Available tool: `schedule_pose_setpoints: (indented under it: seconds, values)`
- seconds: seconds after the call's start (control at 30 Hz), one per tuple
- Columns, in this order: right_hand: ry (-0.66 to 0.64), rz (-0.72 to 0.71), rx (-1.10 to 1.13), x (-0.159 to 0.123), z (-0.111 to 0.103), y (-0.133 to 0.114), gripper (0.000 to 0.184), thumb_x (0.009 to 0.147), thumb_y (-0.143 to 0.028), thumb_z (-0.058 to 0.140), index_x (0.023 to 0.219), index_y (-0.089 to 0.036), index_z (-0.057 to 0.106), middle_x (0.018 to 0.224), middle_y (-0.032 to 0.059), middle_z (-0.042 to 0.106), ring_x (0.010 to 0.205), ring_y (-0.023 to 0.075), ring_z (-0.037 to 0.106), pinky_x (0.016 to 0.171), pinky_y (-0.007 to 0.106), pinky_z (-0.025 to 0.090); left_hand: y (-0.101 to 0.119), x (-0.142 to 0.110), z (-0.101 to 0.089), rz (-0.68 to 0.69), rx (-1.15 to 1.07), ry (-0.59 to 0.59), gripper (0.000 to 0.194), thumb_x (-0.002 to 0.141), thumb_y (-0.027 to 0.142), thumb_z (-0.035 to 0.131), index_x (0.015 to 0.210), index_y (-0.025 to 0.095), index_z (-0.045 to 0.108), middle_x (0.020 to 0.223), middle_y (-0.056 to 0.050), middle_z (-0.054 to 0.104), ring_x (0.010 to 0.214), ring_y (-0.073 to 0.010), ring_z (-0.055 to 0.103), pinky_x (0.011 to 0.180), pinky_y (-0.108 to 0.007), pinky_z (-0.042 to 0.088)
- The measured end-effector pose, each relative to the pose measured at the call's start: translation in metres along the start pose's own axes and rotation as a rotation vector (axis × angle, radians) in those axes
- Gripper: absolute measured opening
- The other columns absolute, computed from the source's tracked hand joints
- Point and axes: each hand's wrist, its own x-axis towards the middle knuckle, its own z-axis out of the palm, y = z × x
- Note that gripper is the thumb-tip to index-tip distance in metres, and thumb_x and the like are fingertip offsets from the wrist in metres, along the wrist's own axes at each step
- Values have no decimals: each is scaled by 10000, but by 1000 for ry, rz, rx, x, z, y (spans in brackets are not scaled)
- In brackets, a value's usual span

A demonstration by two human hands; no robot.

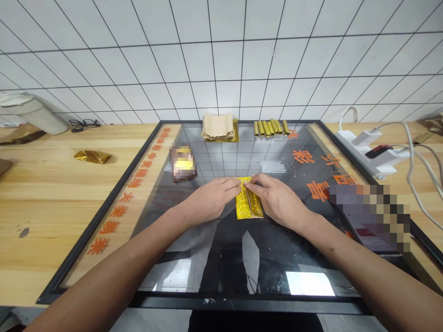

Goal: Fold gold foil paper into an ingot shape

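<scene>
A sheet of gold foil paper (pixel 243 206) lies on the glass panel in front of me, its two sides folded in toward a seam down the middle. Brown backing shows along its lower right edge. My left hand (pixel 215 196) has its fingertips together on the upper left part of the sheet. On the upper right part, my right hand (pixel 277 197) pinches the paper, thumb and forefinger near the seam. The two hands almost meet at the top of the fold. Exactly how the fingertips grip the foil is partly hidden.
Behind the hands lie a stack of brown-backed paper (pixel 218 127) and several rolled gold tubes (pixel 271 128). A blurred packet (pixel 183 163) sits left, a phone (pixel 367 221) right. Beyond the black frame (pixel 104 207) are a gold wrapper (pixel 92 157) and a power strip (pixel 367 150) with cables.
</scene>
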Motion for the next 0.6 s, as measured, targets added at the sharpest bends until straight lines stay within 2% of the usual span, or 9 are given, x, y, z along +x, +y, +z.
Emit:
schedule_pose_setpoints:
  seconds: [0.13, 0.37, 0.6]
  values:
    - [23, -8, 55, -1, -3, 2, 458, 1020, -21, 439, 1385, -127, 694, 1303, 151, 704, 1196, 263, 703, 1068, 440, 595, -1, 0, 2, 16, 12, 21, 425, 1012, 31, 446, 1387, 120, 626, 1458, -172, 660, 1385, -269, 625, 1205, -462, 534]
    - [31, -25, 68, 0, -5, 0, 452, 995, -10, 471, 1362, -118, 710, 1281, 167, 713, 1221, 284, 708, 1077, 467, 607, 1, 3, 2, 72, 38, 23, 419, 1018, 33, 442, 1389, 97, 625, 1522, -190, 641, 1483, -280, 572, 1249, -485, 501]
    - [51, -1, 116, -1, -7, 4, 499, 962, 10, 449, 1314, -175, 751, 1322, 126, 746, 1225, 246, 728, 1090, 416, 607, 3, 4, 2, 88, 84, 7, 440, 1028, 27, 438, 1421, 115, 617, 1509, -157, 672, 1468, -261, 592, 1262, -468, 486]
